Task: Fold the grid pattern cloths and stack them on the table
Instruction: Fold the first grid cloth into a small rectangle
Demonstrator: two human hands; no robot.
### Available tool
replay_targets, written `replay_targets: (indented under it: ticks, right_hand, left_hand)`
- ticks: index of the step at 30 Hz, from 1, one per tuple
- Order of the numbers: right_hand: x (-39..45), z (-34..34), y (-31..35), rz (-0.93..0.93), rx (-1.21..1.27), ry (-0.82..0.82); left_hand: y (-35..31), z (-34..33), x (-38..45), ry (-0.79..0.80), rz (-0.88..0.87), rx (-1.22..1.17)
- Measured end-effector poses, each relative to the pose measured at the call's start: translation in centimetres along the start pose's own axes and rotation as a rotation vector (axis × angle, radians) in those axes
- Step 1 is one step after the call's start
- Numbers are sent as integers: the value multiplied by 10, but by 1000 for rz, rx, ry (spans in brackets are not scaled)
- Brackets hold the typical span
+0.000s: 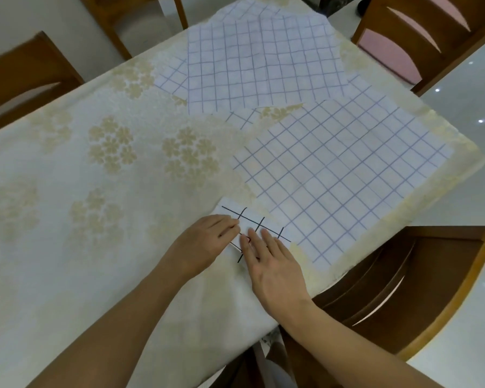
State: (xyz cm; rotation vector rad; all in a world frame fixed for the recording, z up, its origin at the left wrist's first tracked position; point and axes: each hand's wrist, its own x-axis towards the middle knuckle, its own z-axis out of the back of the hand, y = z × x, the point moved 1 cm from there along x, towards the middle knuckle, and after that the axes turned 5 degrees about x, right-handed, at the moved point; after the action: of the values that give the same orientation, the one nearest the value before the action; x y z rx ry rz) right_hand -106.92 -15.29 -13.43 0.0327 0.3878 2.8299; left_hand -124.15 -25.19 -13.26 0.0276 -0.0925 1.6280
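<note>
A small folded cloth (252, 225) with black grid lines lies near the front-right edge of the surface (81, 169). The left hand (205, 243) rests on the cloth's left side with fingers curled and tips pressed down on it; whether it pinches a layer cannot be told. The right hand (275, 264) lies flat on the cloth, fingers straight and close together, pressing it down. Just beyond, a flat unfolded cloth (345, 169) with blue grid lines lies spread out, and further back a loose pile of cloths (263, 60) overlaps itself. The fabric looks thin, light and limp – likely to slide on the smooth floral tablecloth – so corners and edges are probably the best holds. No containers are in view.
</note>
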Motion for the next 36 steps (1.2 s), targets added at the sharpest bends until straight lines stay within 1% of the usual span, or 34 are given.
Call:
replay_targets:
  ticks: [5, 10, 13, 16, 18, 20, 24, 26, 31, 36]
  right_hand:
    - [-13, -21, 6, -15, 33, 193]
    - [-18, -30, 9, -26, 26, 241]
    - [-18, -30, 10, -23, 44, 229]
    - [-13, -25, 3, 17, 64, 111]
    - [-4, -22, -10, -16, 90, 16]
    - [5, -21, -27, -86, 103, -26]
    - [17, -33, -46, -95, 79, 63]
    - [19, -38, -47, -93, 54, 93]
    - [17, -47, -43, -121, 50, 139]
    - [16, -46, -42, -110, 48, 144]
  left_hand:
    - [-11, -23, -21, 39, 60, -3]
    - [-17, -32, -32, 68, 136, -24]
    - [-18, -31, -31, 52, 170, -31]
    - [-19, -26, -23, 20, 233, -72]
    - [-21, -23, -12, 16, 298, -76]
    - [-25, -25, 1, 51, 347, -54]
    - [-31, -44, 16, 205, 339, 26]
    - [-26, -52, 16, 245, 337, 42]
    - [-8, -61, 12, 266, 275, 39]
    - [-6, -57, 15, 253, 264, 50]
